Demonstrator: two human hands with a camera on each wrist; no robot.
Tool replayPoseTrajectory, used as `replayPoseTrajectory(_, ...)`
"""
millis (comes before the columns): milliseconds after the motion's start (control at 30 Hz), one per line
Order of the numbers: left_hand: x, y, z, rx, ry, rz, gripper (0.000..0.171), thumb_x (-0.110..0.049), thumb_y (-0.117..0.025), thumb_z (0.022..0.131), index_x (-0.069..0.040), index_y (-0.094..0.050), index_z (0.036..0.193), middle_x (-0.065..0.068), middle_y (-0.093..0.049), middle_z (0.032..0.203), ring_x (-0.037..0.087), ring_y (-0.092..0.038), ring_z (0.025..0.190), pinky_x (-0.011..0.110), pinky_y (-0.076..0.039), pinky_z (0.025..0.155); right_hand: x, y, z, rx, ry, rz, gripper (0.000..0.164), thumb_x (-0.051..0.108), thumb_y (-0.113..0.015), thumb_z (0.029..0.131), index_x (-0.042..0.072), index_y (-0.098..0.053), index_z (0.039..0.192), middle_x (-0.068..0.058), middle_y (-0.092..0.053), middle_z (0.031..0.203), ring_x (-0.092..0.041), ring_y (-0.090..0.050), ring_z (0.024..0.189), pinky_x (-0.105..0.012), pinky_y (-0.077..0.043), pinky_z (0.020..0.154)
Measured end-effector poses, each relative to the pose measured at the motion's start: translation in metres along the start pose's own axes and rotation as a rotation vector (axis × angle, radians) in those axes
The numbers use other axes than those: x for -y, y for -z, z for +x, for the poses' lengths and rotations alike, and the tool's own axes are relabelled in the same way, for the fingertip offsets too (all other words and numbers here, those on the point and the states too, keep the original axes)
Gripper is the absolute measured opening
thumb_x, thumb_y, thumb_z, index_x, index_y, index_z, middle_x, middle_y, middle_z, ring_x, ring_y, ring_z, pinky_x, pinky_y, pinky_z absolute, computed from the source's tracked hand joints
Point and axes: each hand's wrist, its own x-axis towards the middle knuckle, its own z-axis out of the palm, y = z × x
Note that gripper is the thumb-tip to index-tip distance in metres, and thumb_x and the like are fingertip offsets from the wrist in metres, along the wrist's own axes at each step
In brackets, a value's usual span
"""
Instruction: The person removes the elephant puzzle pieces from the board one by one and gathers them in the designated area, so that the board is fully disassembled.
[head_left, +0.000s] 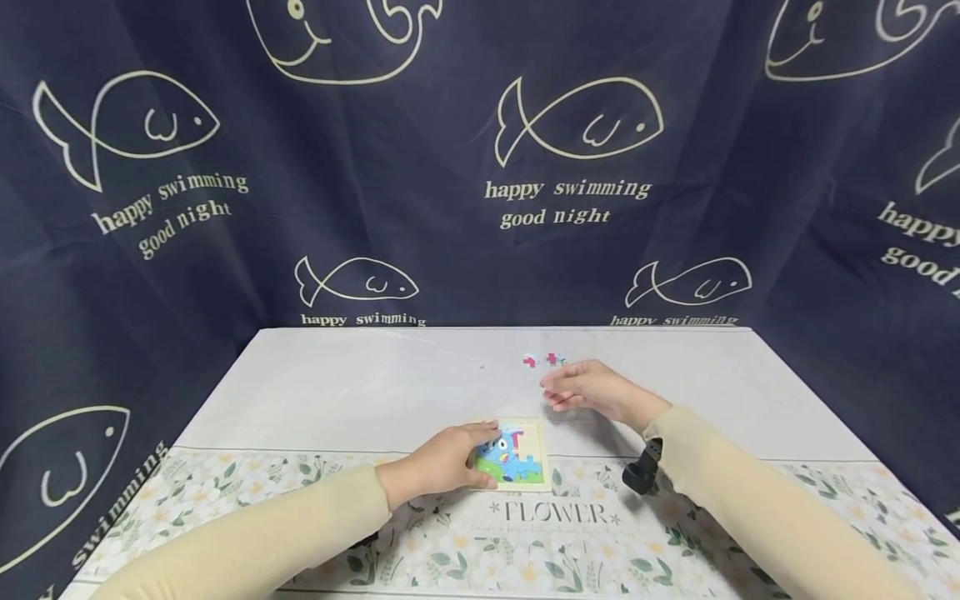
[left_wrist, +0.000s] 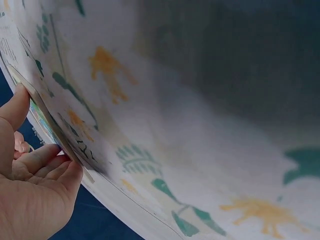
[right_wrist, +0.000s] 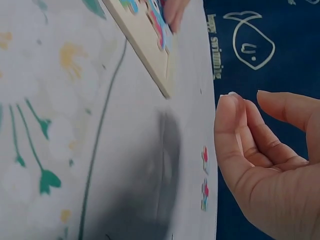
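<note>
A small jigsaw puzzle in a pale wooden frame [head_left: 546, 457] lies on the table, with a blue cartoon animal on green ground. Bare wood shows at the picture's upper right. My left hand [head_left: 450, 458] grips the frame's left side between thumb and fingers; the left wrist view shows its edge [left_wrist: 55, 122] there. Over the table to the right of the puzzle, my right hand [head_left: 588, 390] hovers with fingers loosely bent, and nothing shows between them. Two loose puzzle pieces with pink, one piece [head_left: 529, 361] left of the other [head_left: 553, 359], lie just beyond it.
The table [head_left: 337, 383] is white at the back, with a floral cloth [head_left: 420, 550] printed "FLOWER" along the front. A tiny speck [head_left: 482, 367] lies left of the loose pieces. Dark blue curtain [head_left: 450, 167] with fish drawings hangs behind and at both sides.
</note>
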Motion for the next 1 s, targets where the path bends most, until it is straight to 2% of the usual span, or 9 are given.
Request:
replayPoseTrajectory(200,0.0,0.0,-0.002,0.0,-0.003,0.003,0.072,-0.036,-0.076,0.082,-0.005,-0.049,0.142,0.004,-0.04,0.154,0.023,-0.034,0.144,0.04,-0.03,0.119,0.003,-0.012,-0.008,0.026,-0.009,-0.048,0.036,0.002,-0.059,0.094,-0.021,-0.053,0.121,-0.021,-0.071,0.098,-0.015,-0.07,0.079,-0.032,-0.061,0.082)
replayPoseTrajectory(533,0.0,0.002,-0.001,0.005,0.005,-0.006,0.072,-0.035,-0.076,0.082,-0.006,-0.049,0.142,0.003,-0.039,0.154,0.022,-0.034,0.144,0.04,-0.03,0.119,-0.001,-0.024,-0.013,0.074,0.01,-0.107,0.035,0.003,-0.062,0.091,-0.019,-0.056,0.118,-0.013,-0.073,0.088,-0.014,-0.07,0.074,-0.031,-0.061,0.077)
replayPoseTrajectory(700,0.001,0.002,-0.001,0.008,0.002,-0.006,0.072,-0.036,-0.076,0.083,-0.006,-0.048,0.142,0.004,-0.039,0.154,0.022,-0.034,0.144,0.04,-0.03,0.119,-0.004,-0.03,-0.017,0.086,0.02,-0.131,0.032,0.002,-0.061,0.09,-0.017,-0.059,0.116,-0.014,-0.074,0.088,-0.015,-0.069,0.074,-0.033,-0.061,0.078)
replayPoseTrajectory(1000,0.0,0.002,-0.001,0.009,-0.002,-0.004,0.071,-0.035,-0.075,0.083,-0.007,-0.048,0.142,0.003,-0.039,0.154,0.022,-0.035,0.144,0.04,-0.03,0.119,-0.006,-0.045,-0.024,0.106,0.017,-0.209,0.028,0.007,-0.07,0.086,-0.012,-0.067,0.106,-0.016,-0.074,0.09,-0.017,-0.07,0.075,-0.036,-0.061,0.079)
